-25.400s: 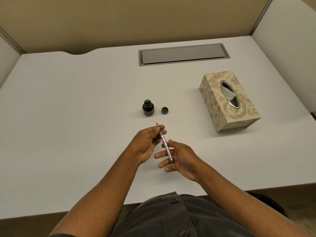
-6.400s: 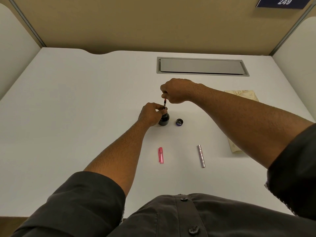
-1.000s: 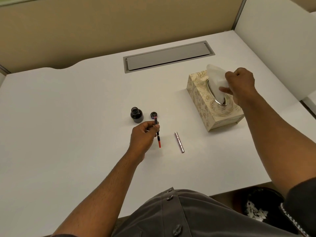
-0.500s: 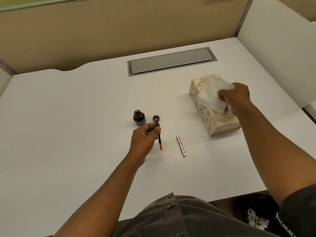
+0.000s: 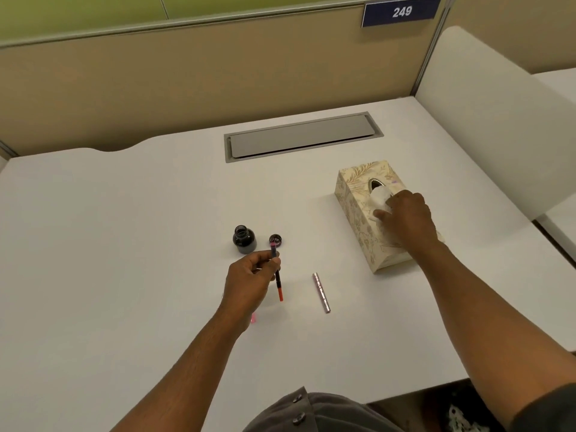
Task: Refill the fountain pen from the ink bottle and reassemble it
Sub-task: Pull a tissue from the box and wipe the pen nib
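The open ink bottle (image 5: pixel 244 240) stands on the desk (image 5: pixel 124 244) just beyond the left hand (image 5: pixel 249 283), its cap (image 5: pixel 276 240) set beside it. The pen's inner section (image 5: pixel 277 272) is pinched in the left hand's curled fingers, nib end raised away from the wrist, probably so that wet ink is kept off the desk. A pink part (image 5: pixel 253 318) peeks out beneath that wrist. The silver barrel (image 5: pixel 321 292) lies just right of the grip, parked for reassembly. Further right, a tissue (image 5: pixel 381 198) at the tissue box (image 5: pixel 358 213) is gripped by the right hand (image 5: pixel 405 219), presumably for wiping the nib.
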Action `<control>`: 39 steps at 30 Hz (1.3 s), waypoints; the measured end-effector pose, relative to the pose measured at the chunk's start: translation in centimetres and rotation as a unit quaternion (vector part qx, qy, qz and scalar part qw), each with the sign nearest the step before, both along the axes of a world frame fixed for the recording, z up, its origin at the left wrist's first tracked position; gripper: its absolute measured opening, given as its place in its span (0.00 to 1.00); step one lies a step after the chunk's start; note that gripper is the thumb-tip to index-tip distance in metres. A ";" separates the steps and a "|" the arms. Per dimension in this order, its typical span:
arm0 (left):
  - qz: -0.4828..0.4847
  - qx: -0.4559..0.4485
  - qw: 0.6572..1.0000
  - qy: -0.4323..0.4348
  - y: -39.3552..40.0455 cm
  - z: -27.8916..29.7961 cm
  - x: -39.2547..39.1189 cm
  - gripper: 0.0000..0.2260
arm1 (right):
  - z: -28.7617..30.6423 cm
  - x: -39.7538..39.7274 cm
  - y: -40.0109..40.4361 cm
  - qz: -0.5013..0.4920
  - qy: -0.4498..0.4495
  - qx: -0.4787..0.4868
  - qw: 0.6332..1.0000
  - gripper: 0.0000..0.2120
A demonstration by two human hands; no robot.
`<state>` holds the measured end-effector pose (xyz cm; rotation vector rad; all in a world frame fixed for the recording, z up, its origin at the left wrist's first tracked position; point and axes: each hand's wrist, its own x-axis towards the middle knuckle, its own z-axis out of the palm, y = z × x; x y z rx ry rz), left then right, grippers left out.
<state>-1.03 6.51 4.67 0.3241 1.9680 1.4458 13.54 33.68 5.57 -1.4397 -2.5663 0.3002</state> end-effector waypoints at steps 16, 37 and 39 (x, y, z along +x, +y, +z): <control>-0.005 0.009 1.000 0.005 0.3 0.3 0.7 0.05 | 1.1 -4.5 -9.2 0.032 0.227 -0.235 0.945 0.06; -0.010 -0.079 0.969 0.234 -0.2 -1.1 1.3 0.06 | 0.4 -6.2 -13.7 0.020 0.301 -0.584 0.753 0.12; -0.019 -0.082 0.958 0.275 -0.3 -1.3 1.4 0.07 | 0.3 -6.1 -13.5 0.015 0.293 -0.593 0.750 0.10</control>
